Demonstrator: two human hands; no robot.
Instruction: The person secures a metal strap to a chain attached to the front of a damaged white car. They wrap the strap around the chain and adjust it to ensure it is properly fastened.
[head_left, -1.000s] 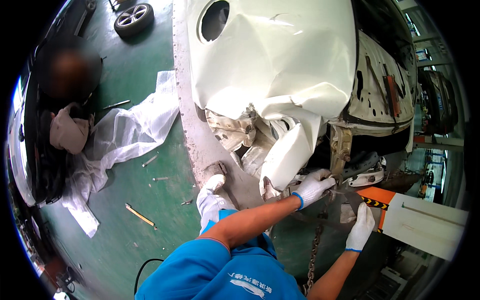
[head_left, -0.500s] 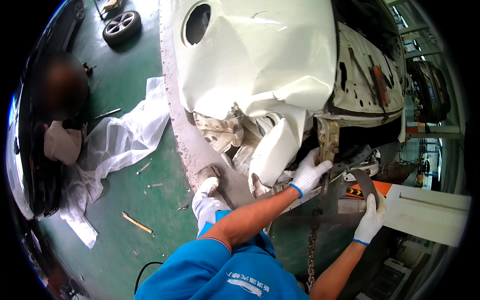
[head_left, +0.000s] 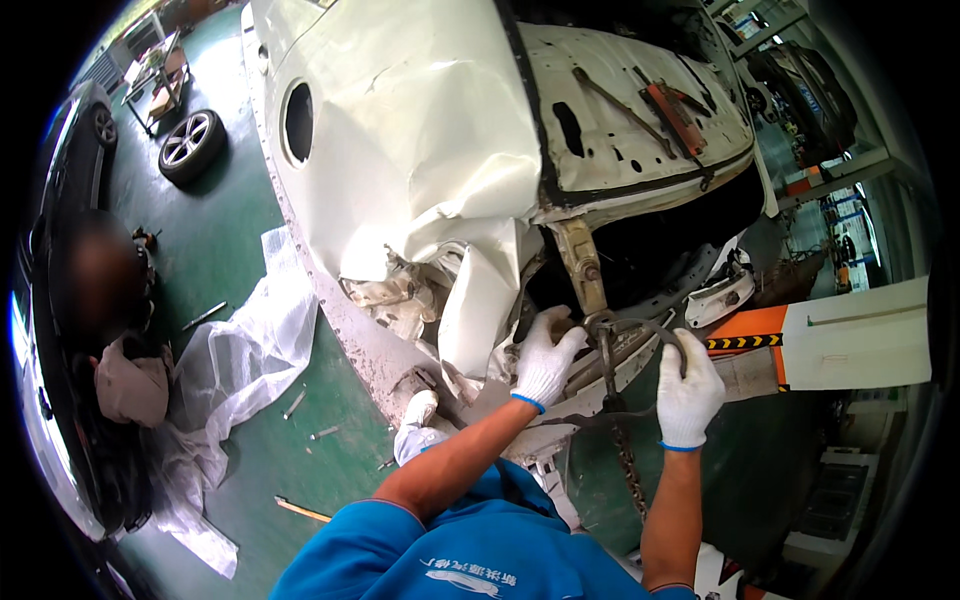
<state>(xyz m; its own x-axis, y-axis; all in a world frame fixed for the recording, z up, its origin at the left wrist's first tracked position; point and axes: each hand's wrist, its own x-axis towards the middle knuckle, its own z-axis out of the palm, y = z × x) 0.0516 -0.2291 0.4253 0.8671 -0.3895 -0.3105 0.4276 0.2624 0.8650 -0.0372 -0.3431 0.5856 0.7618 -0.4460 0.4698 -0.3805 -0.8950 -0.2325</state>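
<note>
My left hand (head_left: 546, 358), in a white glove, is beside a metal pull clamp (head_left: 580, 262) fixed to the rear edge of a crumpled white car body (head_left: 420, 130). Its fingers are curled, and what they hold is hidden. A grey strap (head_left: 640, 324) loops by the hook under the clamp, and my right hand (head_left: 690, 392), also gloved, is closed on its bend. From the hook a rusty chain (head_left: 626, 462) hangs down between my forearms. Torn, folded sheet metal (head_left: 470, 310) juts out left of my left hand.
An orange and white post (head_left: 850, 335) lies across the right side. Clear plastic sheeting (head_left: 240, 360), a wheel (head_left: 192, 146) and a hammer-like tool (head_left: 302, 508) are on the green floor. A person (head_left: 130, 385) crouches by a dark car at left.
The view has shifted, so the car sits further left and lower. My left hand has slipped below the clamp, and my right hand has brought the strap closer to the hook.
</note>
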